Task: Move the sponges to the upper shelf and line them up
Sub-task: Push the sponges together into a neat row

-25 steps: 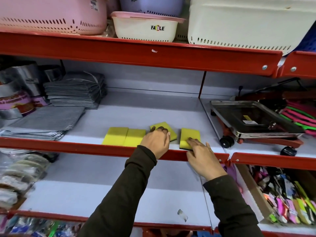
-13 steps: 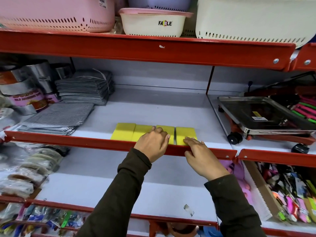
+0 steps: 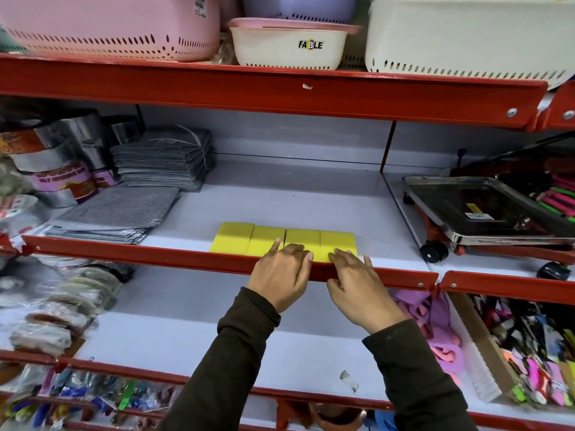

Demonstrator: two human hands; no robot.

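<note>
Several yellow sponges [image 3: 281, 239] lie side by side in a straight row near the front of the white shelf [image 3: 280, 197], just behind its red front lip [image 3: 155, 253]. My left hand [image 3: 281, 275] rests on the lip with its fingertips touching the front of the middle sponges. My right hand [image 3: 357, 281] sits beside it, fingertips on the front edge of the rightmost sponge [image 3: 337, 244]. Neither hand grips anything. The sponges' front edges are partly hidden by the lip and my fingers.
Folded grey cloths [image 3: 165, 160] and foil tape rolls [image 3: 59, 172] fill the shelf's left. A steel trolley on wheels [image 3: 485, 213] stands to the right past the divider. Plastic baskets [image 3: 292, 45] sit on the shelf above. Packaged goods [image 3: 529, 353] lie below.
The third sponge, lying askew, was turned and pushed in, and the rightmost one slid left, so the row closed up with no gaps. Both hands drew back to the front lip.
</note>
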